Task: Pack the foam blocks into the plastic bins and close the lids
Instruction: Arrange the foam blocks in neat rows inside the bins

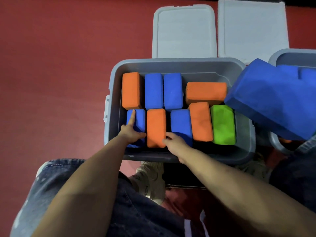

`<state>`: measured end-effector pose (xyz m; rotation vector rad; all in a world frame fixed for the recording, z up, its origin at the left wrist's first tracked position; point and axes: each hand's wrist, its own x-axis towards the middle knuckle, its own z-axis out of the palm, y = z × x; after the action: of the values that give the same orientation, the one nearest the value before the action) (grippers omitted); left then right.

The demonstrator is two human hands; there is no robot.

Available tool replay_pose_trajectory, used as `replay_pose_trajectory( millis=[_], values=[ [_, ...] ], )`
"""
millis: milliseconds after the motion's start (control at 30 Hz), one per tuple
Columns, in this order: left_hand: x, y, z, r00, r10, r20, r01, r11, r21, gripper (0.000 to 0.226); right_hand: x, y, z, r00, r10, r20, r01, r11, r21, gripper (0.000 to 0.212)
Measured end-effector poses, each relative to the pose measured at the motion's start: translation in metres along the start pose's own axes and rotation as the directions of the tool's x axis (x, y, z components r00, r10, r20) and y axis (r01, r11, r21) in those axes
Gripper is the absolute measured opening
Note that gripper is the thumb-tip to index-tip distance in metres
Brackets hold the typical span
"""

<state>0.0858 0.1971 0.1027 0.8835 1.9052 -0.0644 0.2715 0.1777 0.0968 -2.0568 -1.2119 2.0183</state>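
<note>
Fingertips of right hand (172,140) hidden behind orange block (156,128), grip unclear.

A red floor (59,65) fills the view, smooth and even in colour, lit softly from above so that it looks paler toward the middle left and darker toward the top corners. Along the top right edge runs a narrow black strip (299,1). Near the bottom, a thin metal bar (186,186) lies across the floor in shadow.
</note>
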Motion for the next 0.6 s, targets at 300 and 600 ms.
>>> replay_pose_trajectory(
  millis=[300, 600],
  values=[
    [-0.011, 0.000, 0.006, 0.998, 0.034, -0.057, -0.032, 0.999, 0.037, 0.104, 0.010, -0.006, 0.001, 0.974, 0.095, 0.204, -0.116, 0.989, 0.091, 0.085],
    [-0.009, 0.025, 0.010, 0.994, -0.077, -0.077, 0.085, 0.992, 0.094, 0.093, 0.012, -0.020, 0.002, 0.976, 0.103, 0.193, -0.048, 0.962, -0.270, 0.089]
  ],
)
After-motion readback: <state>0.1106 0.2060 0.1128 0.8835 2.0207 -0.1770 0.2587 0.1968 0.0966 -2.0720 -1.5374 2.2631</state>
